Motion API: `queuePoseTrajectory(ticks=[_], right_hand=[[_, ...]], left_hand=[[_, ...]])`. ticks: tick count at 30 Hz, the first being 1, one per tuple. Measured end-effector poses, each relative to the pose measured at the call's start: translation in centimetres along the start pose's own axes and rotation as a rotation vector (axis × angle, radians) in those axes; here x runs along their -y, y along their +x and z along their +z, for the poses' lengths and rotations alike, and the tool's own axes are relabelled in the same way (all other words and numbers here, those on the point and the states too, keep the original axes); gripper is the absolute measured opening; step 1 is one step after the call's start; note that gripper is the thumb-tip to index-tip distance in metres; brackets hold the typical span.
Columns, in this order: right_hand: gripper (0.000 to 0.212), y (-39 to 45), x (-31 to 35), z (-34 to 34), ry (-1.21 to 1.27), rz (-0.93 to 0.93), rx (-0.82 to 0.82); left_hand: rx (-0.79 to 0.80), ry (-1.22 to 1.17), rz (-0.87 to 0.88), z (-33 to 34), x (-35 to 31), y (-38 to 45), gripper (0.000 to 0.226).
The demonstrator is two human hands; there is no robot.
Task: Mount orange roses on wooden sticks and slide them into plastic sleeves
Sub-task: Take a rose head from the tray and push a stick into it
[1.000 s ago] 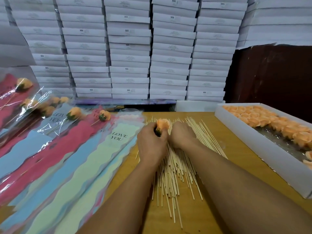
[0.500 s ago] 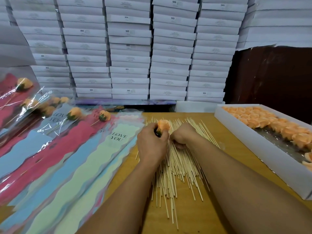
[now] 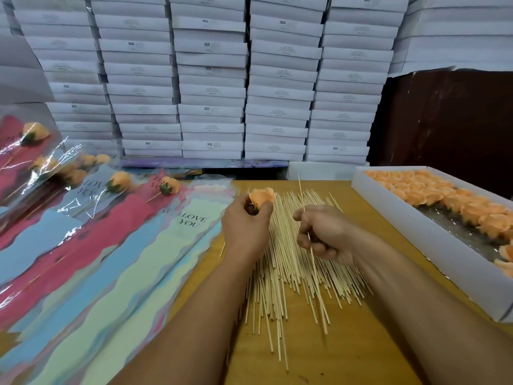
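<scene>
The left hand [image 3: 244, 232] holds an orange rose [image 3: 261, 197] over the pile of wooden sticks [image 3: 288, 262] on the desk [image 3: 361, 351]. The right hand [image 3: 326, 234] pinches a single stick [image 3: 312, 254], lifted off the pile. Sleeves [image 3: 111, 259] lie to the left; a white box of roses [image 3: 433, 232] sits to the right.

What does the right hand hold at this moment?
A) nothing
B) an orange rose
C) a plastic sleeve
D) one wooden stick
D: the right hand has its fingers curled round one wooden stick lifted above the pile of sticks, while the orange rose is in the left hand.
</scene>
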State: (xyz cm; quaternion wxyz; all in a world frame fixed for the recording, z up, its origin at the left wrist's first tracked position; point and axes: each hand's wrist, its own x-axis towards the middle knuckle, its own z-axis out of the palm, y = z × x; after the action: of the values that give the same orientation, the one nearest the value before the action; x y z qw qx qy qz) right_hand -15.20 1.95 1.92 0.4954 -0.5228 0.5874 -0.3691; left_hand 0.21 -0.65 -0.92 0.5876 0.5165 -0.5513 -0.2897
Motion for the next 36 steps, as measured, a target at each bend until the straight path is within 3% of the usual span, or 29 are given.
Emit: queuePoseTrajectory(ticks=[3, 6, 9, 15, 19, 24, 30, 36], right_hand=[[0.020, -0.8, -0.2, 0.5, -0.051, -0.085, -0.017], [0.031, -1.4, -0.2, 1.0, -0.132, -0.176, 0.000], [0.034, -1.7, -0.2, 1.6, -0.120, -0.254, 0.020], [0.038, -1.8, 0.3, 2.1, -0.015, -0.239, -0.003], [0.068, -2.0, 0.0, 2.5, 0.039, -0.249, 0.081], [0.051, -2.3, -0.1, 2.8, -0.044, -0.352, 0.127], [0.068, -3.0, 0.1, 3.3, -0.157, -0.391, 0.200], [0.071, -3.5, 0.3, 3.6, -0.230, -0.411, 0.268]], left_hand=[[0.070, -0.420, -0.269, -0.4, -0.6, 0.4, 0.014], [0.153, -0.855, -0.508, -0.9, -1.1, 1.0, 0.020], [0.207, -1.048, -0.627, -1.5, -1.3, 1.2, 0.019], [0.219, -1.122, -0.679, -1.8, -1.4, 1.3, 0.020], [0.199, -1.120, -0.657, -1.7, -1.4, 1.3, 0.035], [0.176, -1.119, -0.660, -1.8, -1.5, 1.4, 0.034], [0.106, -1.143, -0.676, -2.0, -1.5, 1.7, 0.035], [0.072, -1.175, -0.648, -2.0, -1.5, 1.8, 0.025]])
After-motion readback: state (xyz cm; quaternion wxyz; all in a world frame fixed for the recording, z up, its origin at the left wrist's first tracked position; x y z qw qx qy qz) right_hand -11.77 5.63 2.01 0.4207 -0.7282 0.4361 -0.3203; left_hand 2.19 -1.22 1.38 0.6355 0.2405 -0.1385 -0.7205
